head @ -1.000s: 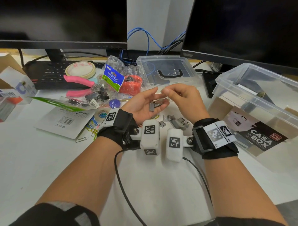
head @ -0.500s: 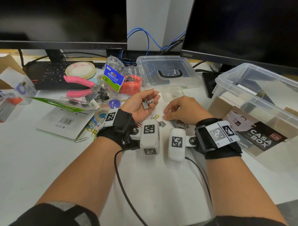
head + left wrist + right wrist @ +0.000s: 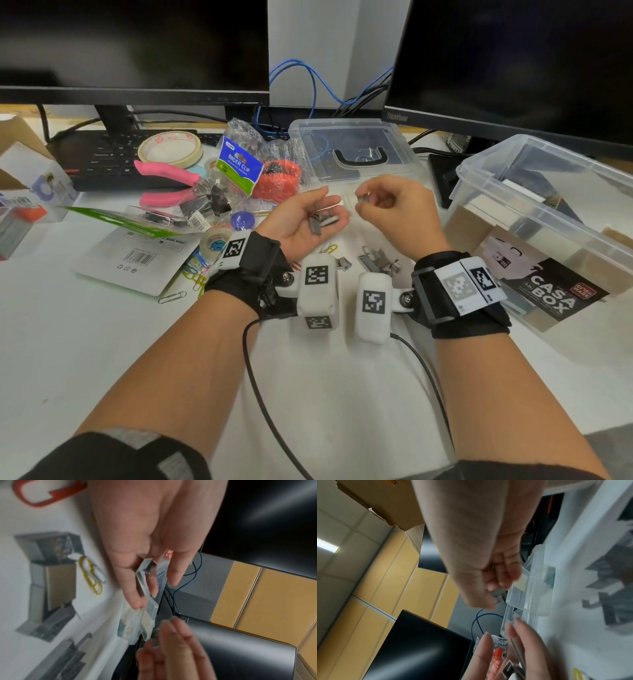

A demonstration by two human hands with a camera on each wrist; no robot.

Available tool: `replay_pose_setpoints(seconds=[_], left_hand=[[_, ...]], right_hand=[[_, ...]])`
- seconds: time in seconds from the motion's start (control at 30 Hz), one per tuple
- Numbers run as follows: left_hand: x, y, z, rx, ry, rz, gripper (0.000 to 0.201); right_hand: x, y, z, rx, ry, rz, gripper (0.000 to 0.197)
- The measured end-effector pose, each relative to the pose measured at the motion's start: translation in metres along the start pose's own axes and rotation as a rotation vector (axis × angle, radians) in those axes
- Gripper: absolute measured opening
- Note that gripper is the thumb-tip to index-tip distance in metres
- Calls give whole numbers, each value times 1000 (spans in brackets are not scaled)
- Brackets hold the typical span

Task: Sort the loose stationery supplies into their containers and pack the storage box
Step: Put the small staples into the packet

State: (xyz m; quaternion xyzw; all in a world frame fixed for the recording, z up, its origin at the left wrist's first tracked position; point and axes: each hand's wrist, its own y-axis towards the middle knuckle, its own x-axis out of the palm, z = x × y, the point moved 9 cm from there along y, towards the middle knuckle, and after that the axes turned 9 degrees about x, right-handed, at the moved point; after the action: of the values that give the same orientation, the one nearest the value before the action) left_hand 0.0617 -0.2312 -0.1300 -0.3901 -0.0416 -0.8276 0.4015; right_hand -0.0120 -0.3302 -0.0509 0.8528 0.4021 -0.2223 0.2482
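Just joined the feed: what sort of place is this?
Likely an office desk: two black computer monitors, a black keyboard, blue network cables, and stationery around a clear plastic storage box.

Both bare forearms reach forward side by side, and each wrist wears a black strap with white marker blocks. The left grip (image 3: 301, 219) lies palm up with the fingers almost straight and relaxed; small grey metal staple strips (image 3: 322, 222) rest on its palm. The right grip (image 3: 394, 209) is just beside it, a little higher, with the back of the hand up and the fingers curled. Its thumb and fingertips (image 3: 363, 199) pinch one small grey metal piece (image 3: 362, 198).
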Motion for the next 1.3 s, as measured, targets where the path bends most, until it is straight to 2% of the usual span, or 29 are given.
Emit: replay_pose_setpoints(seconds=[0.07,0.17,0.2,0.27,0.33,0.43,0.5,0.67,0.93,1.1,1.2,1.3], left_hand=[[5,-3,-1,-13,13,-51,26],[8,-4,0,2,32,-97,31],[7,-4,1,12,34,-87,29],[2,-3,3,19,4,-25,20],[-4,-1,6,28,-60,44,19],[-9,2,11,74,-87,86,16],[-9,2,13,89,-71,90,14],[-10,1,11,80,-56,91,17],[-10,3,10,73,-84,94,15],[-9,4,8,54,-150,88,17],[-8,4,6,38,-156,82,19],[-2,0,1,-16,-106,22,27]], right_hand=[[2,-2,-10,-62,134,-13,16],[21,-9,-20,-103,150,-180,23],[21,-10,-21,-113,122,-169,21],[11,-8,-19,-93,85,-73,6],[8,-6,-10,-26,13,-75,12],[31,-12,3,93,-121,-344,15],[44,-19,3,91,-204,-483,16],[58,-30,2,83,-349,-632,23],[52,-21,4,54,-322,-549,17],[20,-5,10,54,-200,-284,15],[2,0,1,-26,-21,-104,17],[1,-2,-13,-121,106,-49,19]])
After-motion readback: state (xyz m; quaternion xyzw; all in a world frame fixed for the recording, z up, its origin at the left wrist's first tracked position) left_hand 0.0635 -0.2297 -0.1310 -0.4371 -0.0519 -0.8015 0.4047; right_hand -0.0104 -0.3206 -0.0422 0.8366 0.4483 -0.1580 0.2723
